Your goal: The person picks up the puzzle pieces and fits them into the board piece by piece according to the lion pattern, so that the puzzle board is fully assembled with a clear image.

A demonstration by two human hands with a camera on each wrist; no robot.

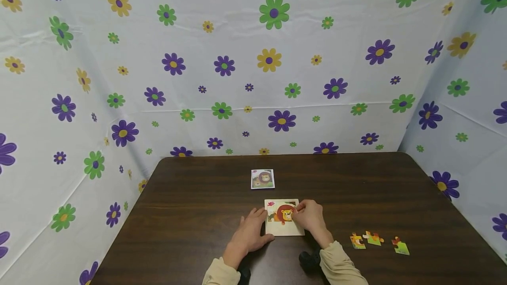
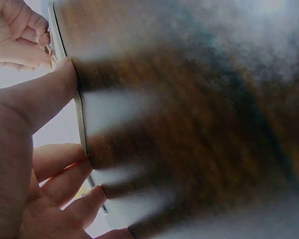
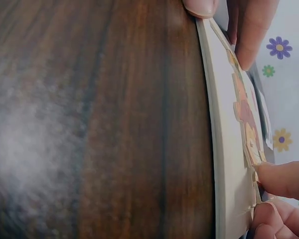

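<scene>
A pale puzzle board (image 1: 284, 231) lies on the table, its upper part filled with pieces that show a lion's head (image 1: 282, 213). Along its left edge, my left hand (image 1: 250, 231) rests with fingers spread and the thumb at the near corner. My right hand (image 1: 312, 218) is at the board's right side, pinching a puzzle piece beside the lion's face; the fingers hide most of that piece. In the right wrist view, the right thumb and fingertips are right at the pieces on the board (image 3: 234, 174). The near strip of the board is bare.
Three loose puzzle pieces lie to the right: one with a face (image 1: 358, 242), one orange and green (image 1: 373, 238), one mostly green (image 1: 401, 246). A square lion picture card (image 1: 262, 179) lies beyond the board. A flowered curtain (image 1: 237, 78) surrounds the dark wooden table (image 1: 190, 214).
</scene>
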